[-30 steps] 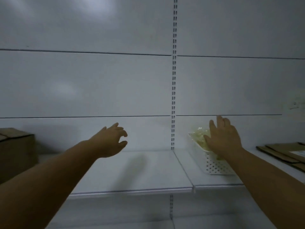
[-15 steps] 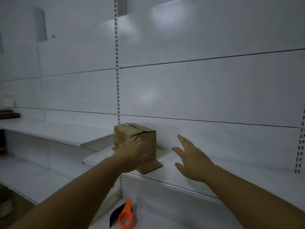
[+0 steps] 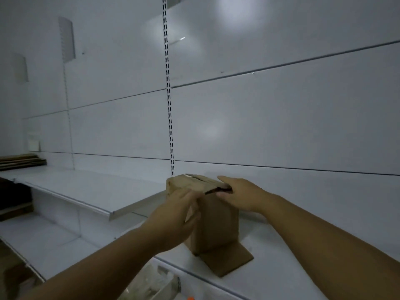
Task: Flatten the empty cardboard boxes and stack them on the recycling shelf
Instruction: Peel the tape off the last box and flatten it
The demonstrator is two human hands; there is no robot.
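A small brown cardboard box (image 3: 218, 226) stands upright on a white shelf (image 3: 281, 267), with one bottom flap spread flat toward me. My left hand (image 3: 175, 215) wraps its near left corner just under the top. My right hand (image 3: 240, 195) holds the right edge of a top flap, fingers over it and thumb beneath; a dark gap shows under that flap. A pile of flattened cardboard (image 3: 20, 161) lies on a shelf at the far left.
White slotted uprights (image 3: 170, 118) divide the back wall. A second white shelf (image 3: 86, 189) runs left at about the same height, with a lower shelf (image 3: 43, 239) beneath it. Something orange (image 3: 190, 298) peeks out at the bottom edge.
The view swung left and came closer to the box. Both hands went from hovering beside the box to gripping it, the right one now on the top flap.
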